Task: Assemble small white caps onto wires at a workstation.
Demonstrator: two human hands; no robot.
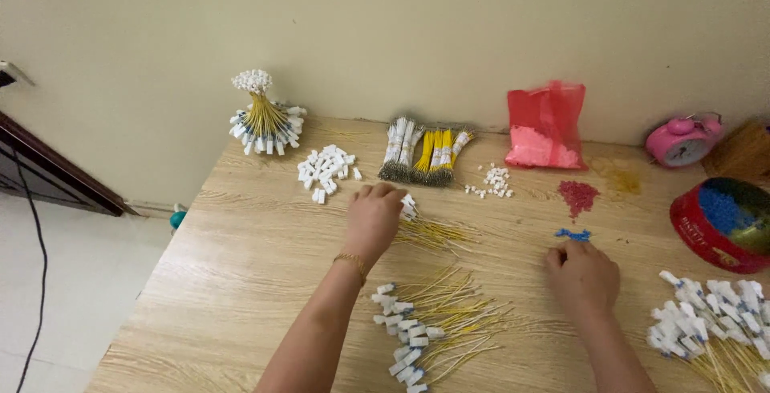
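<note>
Yellow wires [429, 235] under left hand [371, 220]; red bag [545, 126] behind.

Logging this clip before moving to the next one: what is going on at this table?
A person works at a light wooden table strewn with thin yellow wires tipped with white plastic connectors. The left hand rests on a loose bunch of those wires. The right hand lies palm down just below a small heap of blue plastic pieces. A finished pile of capped wires lies between the forearms. A red round tin stands at the right.
</note>
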